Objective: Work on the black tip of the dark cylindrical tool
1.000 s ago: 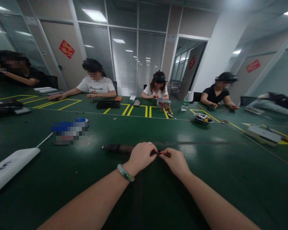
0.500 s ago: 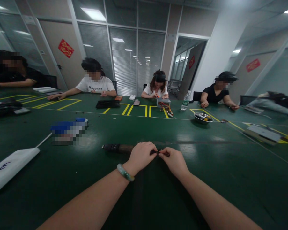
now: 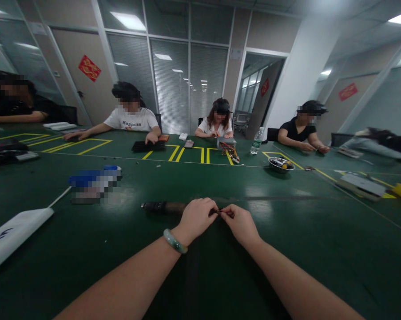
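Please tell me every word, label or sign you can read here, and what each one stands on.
White T-shirt across the table: "Happiness"
Red diamond door sign: too small to read
Dark mark on the white flat pad: too blurred to read

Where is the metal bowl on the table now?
In the head view, the metal bowl sits on the green table right of centre, well beyond the person's right hand and just right of the water bottle.
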Demonstrator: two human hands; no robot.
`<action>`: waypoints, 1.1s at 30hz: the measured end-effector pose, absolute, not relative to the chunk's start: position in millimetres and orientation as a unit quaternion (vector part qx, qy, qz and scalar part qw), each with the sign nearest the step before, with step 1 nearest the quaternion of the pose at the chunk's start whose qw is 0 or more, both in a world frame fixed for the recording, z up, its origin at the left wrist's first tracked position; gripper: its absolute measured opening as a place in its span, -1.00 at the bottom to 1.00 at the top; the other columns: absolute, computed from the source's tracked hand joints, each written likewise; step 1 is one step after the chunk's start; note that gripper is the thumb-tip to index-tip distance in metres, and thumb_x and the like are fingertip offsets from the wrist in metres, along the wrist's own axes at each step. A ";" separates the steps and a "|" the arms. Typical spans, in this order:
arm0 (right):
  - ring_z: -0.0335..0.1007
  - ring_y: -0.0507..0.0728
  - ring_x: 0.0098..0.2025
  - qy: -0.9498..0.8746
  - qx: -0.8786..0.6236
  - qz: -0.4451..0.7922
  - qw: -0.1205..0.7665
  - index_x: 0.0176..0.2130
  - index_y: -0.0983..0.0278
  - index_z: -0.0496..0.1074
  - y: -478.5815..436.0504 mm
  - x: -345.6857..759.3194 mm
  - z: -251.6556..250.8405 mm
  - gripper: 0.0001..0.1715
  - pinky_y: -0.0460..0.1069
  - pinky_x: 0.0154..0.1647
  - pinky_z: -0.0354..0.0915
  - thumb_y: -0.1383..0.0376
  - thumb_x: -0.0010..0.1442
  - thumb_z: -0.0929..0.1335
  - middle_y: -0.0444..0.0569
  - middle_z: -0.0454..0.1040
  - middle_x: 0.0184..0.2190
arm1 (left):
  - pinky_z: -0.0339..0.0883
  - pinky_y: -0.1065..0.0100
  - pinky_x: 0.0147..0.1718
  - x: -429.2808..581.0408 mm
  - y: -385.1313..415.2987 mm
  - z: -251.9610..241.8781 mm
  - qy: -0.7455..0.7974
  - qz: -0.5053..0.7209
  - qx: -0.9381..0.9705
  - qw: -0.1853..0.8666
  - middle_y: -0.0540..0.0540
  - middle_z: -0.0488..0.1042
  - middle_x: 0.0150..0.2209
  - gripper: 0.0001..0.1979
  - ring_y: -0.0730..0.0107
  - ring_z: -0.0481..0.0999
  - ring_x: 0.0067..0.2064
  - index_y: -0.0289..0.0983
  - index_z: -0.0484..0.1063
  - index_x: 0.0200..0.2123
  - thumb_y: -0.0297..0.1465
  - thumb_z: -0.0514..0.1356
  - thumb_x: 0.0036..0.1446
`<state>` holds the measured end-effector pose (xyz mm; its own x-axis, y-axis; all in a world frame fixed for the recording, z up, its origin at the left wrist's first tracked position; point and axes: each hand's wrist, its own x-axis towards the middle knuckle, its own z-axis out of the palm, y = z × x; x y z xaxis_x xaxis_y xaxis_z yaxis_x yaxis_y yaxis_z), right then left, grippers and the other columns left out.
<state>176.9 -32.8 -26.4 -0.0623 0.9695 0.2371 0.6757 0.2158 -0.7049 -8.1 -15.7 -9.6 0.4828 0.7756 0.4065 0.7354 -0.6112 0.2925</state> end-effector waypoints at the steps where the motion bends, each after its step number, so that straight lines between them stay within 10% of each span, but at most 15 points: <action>1: 0.47 0.07 -0.31 -0.702 -0.592 0.200 0.341 -0.26 0.18 0.51 -32.6 176.3 -26.1 -0.90 -0.08 -0.30 0.29 0.26 0.21 0.36 -0.16 0.54 -0.35 | 0.28 0.26 -0.14 -8.0 -15.8 -9.3 0.440 0.256 0.860 0.040 0.01 0.48 -0.22 -0.93 0.30 0.46 -0.17 -0.18 0.44 -0.25 -0.36 0.21 0.17; 18: 0.42 0.16 -0.23 -0.864 -0.481 -0.131 0.075 -0.18 0.29 0.41 -25.0 179.2 -20.8 -0.81 0.00 -0.20 0.28 0.40 0.35 0.21 0.04 0.48 -0.26 | 0.28 0.25 -0.16 -8.4 -16.1 -3.5 0.457 0.247 0.853 0.048 0.03 0.48 -0.26 -0.88 0.28 0.47 -0.18 -0.18 0.39 -0.26 -0.39 0.25 0.11; 23: 0.44 0.13 -0.20 -0.855 -0.483 -0.156 0.104 -0.17 0.26 0.40 -21.1 181.4 -23.4 -0.80 0.00 -0.18 0.31 0.37 0.36 0.21 0.09 0.35 0.12 | 0.27 0.26 -0.16 -9.3 -14.3 -4.7 0.456 0.249 0.853 0.052 0.02 0.48 -0.26 -0.90 0.29 0.47 -0.19 -0.18 0.38 -0.26 -0.40 0.23 0.12; 33: 0.45 0.16 -0.30 -0.863 -0.485 -0.119 0.071 -0.22 0.31 0.37 -11.4 176.4 -19.0 -0.86 -0.03 -0.28 0.26 0.40 0.34 0.23 0.03 0.50 -0.36 | 0.07 0.07 0.21 -11.1 -23.7 -0.4 0.432 0.281 0.856 0.037 -0.07 0.47 -0.07 -0.72 0.21 0.43 0.03 -0.19 0.32 -0.08 -0.41 0.23 0.11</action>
<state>176.4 -11.4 -19.0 -0.5191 0.8212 0.2370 0.8547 0.5010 0.1361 -11.1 -23.7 -0.4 0.4685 0.7603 0.4500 0.7188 -0.6242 0.3062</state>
